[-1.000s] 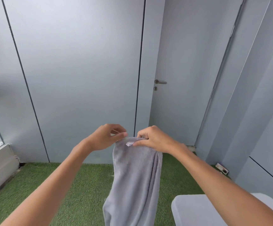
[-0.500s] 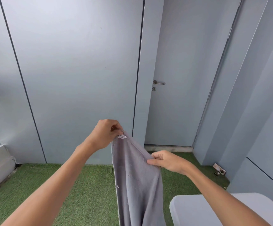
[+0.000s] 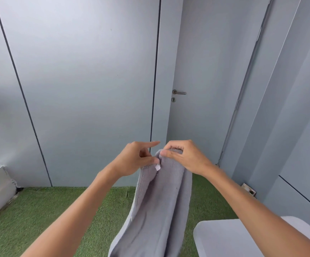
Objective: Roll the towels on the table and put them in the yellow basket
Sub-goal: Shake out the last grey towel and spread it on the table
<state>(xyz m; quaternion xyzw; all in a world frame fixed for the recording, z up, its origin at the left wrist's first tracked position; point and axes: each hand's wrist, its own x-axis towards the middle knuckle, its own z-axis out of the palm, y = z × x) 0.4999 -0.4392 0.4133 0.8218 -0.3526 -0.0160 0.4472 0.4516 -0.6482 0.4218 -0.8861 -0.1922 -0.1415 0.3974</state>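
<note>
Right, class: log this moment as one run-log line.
towel: hanging, unrolled | left hand: pinches top edge | right hand: grips top edge | basket: unseen

The towel [image 3: 161, 204] is a plain pale grey with a faint lilac cast, unpatterned, its pile giving a soft matte look; a small white tag [image 3: 157, 167] shows near its top edge. Below and behind the towel the floor [image 3: 39, 216] is green artificial grass, flecked lighter and darker. Right of the towel, the table [image 3: 224, 238] is a flat light grey. Behind the towel the wall panels [image 3: 85, 89] are blue-grey with thin dark seams, and the door handle [image 3: 179, 92] is dull silver.
</note>
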